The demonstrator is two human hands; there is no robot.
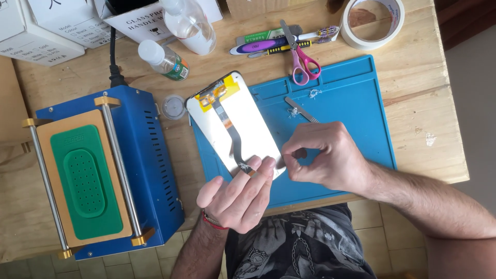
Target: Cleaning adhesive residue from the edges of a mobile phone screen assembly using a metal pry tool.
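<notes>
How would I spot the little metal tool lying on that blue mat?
Start at the blue mat on the wooden table. Just above the right hand, below the pink-handled scissors, lies a thin metal blade set slantwise. It is the only bare silver strip there, with no coloured handle.

Left of frame: my blue heating machine (150, 155) with green pad (88, 186). Upper centre: two clear bottles (164, 59), pink-handled scissors (302, 59). Upper right: tape roll (373, 23). Upper left: white boxes (36, 31).
</notes>
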